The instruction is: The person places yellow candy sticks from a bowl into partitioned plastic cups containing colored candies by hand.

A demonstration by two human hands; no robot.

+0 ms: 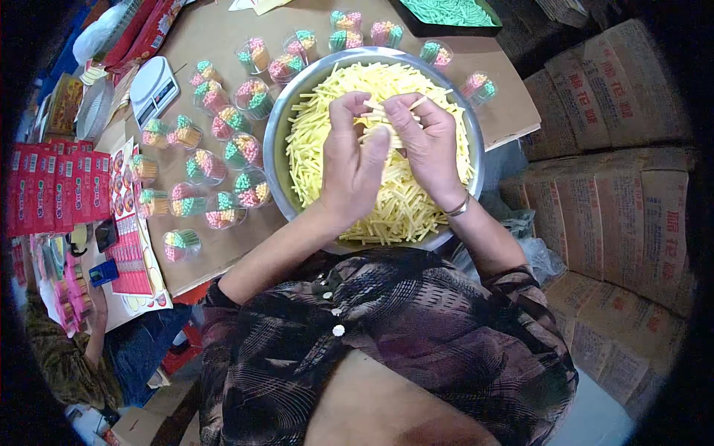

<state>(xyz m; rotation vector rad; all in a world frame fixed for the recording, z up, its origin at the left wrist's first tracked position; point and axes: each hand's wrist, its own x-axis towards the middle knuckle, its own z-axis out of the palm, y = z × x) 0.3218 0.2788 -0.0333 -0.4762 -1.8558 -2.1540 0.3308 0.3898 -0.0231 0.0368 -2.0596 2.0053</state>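
Observation:
A large steel bowl (277, 149) is heaped with thin yellow sticks (405, 212), which look like a snack or candy. Above the heap my two hands meet. My right hand (425, 145) pinches a few yellow sticks between thumb and fingers. My left hand (351, 163) is curled around the other ends of that small bunch, its thumb raised; its fingers partly hide the sticks. Left of the bowl stand many clear plastic cups (204, 166) packed with pink, green and yellow sticks. More such cups (387, 33) stand behind the bowl, and one cup (478, 88) is to its right.
A dark tray (424, 28) of green sticks is at the back. A white digital scale (155, 89) and red printed packets (56, 186) lie at the left. Cardboard cartons (606, 215) are stacked on the right. Another person's arm (97, 327) shows at lower left.

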